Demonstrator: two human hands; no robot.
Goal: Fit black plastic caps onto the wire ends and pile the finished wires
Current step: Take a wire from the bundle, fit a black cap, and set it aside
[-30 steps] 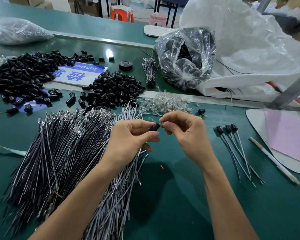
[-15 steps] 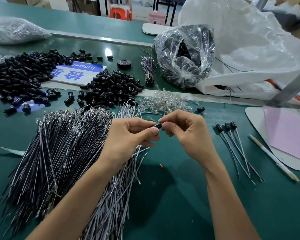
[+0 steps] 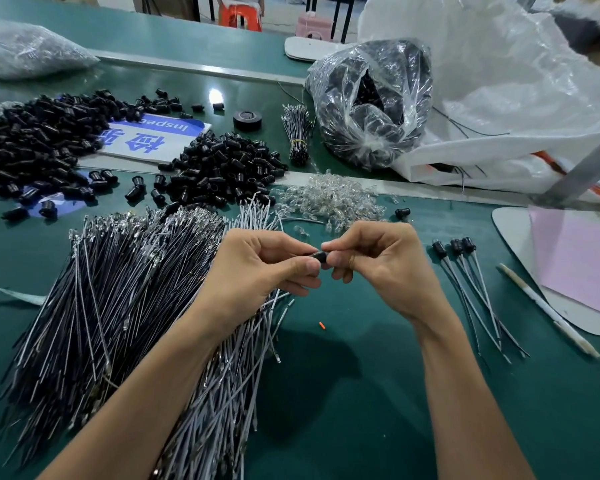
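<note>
My left hand (image 3: pixel 257 271) and my right hand (image 3: pixel 381 261) meet above the green table, both pinching one small black cap (image 3: pixel 318 257) between thumb and fingertips. The wire it sits on is hidden by my fingers. A big heap of uncapped black and grey wires (image 3: pixel 118 299) lies under my left forearm. Loose black caps (image 3: pixel 222 171) are piled behind it, with a larger pile (image 3: pixel 39 143) at far left. Three capped wires (image 3: pixel 471 282) lie side by side to the right of my right hand.
A clear bag of black parts (image 3: pixel 368 102) and a large white sack (image 3: pixel 499 91) stand at the back right. Small clear bulbs (image 3: pixel 329 202) lie behind my hands. A white pen (image 3: pixel 548 310) and pink paper (image 3: pixel 579 261) sit at right; a tape roll (image 3: pixel 247 118) and bundled wires (image 3: pixel 297 136) behind.
My hands stay together at the same spot; the fingers have closed in so less of the black cap shows. Nothing else on the table has moved.
</note>
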